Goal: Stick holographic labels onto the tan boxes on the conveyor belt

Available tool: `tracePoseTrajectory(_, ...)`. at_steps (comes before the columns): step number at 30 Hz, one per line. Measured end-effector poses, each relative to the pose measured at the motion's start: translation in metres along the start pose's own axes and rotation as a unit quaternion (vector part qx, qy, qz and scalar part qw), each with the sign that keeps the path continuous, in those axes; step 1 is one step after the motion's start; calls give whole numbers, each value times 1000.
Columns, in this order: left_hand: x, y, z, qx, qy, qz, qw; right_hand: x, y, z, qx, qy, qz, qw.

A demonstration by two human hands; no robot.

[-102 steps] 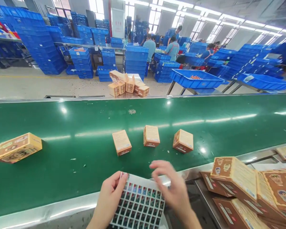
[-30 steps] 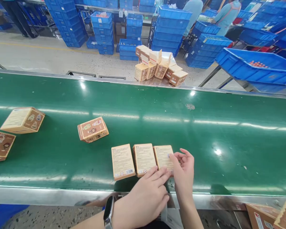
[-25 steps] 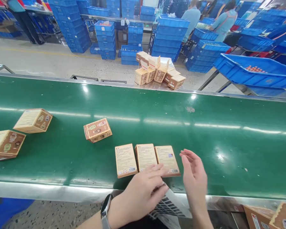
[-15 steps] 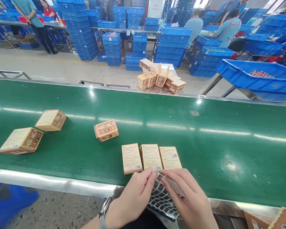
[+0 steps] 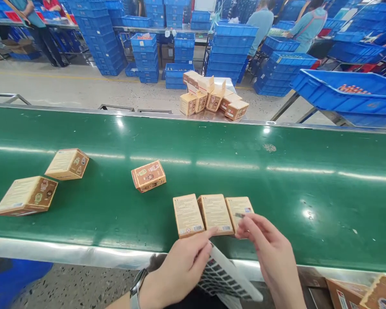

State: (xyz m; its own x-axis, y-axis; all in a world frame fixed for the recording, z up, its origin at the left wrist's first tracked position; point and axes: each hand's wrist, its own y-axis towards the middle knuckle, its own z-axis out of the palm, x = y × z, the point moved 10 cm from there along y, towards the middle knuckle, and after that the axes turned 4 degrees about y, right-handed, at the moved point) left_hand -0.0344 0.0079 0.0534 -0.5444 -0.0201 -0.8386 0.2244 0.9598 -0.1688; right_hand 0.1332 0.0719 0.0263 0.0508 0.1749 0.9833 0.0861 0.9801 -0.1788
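Note:
My left hand [image 5: 185, 264], with a watch on the wrist, pinches the top corner of a sheet of dark stickers [image 5: 223, 274] at the belt's near edge. My right hand [image 5: 272, 249] is over the rightmost box of a row of three, its thumb and fingertips closed on a small dark sticker [image 5: 240, 215]. In that row lie a left box [image 5: 188, 214], a middle box [image 5: 216, 212] and a right box [image 5: 238, 206], cream faces up with printed text. My right hand partly hides the right one.
Another box [image 5: 149, 175] lies left of the row on the green belt [image 5: 116, 210]; two more are at far left. Boxes are piled on a ledge [image 5: 212, 96] beyond the belt. Blue crates [image 5: 231, 47] and several people stand behind. More boxes [image 5: 382, 294] show at bottom right.
My right hand has left the sheet and moved right and up to the rightmost box with a small sticker. The sheet's free side has swung right. The row appears further right in view.

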Motion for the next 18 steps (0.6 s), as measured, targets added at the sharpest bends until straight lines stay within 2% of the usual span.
tracePoseTrajectory(2,-6,-4,14,67,27,35,997,-21,8,7,11,50,105,993)
tracePoseTrajectory(4,-6,-9,27,114,89,49,988,-29,12,16,25,65,150,986)
tracePoseTrajectory(8,-10,-10,40,137,184,87,970,-30,14,13,-6,55,156,986)
tracePoseTrajectory(18,-28,1,56,138,218,142,956,-32,23,-10,-16,-4,158,987)
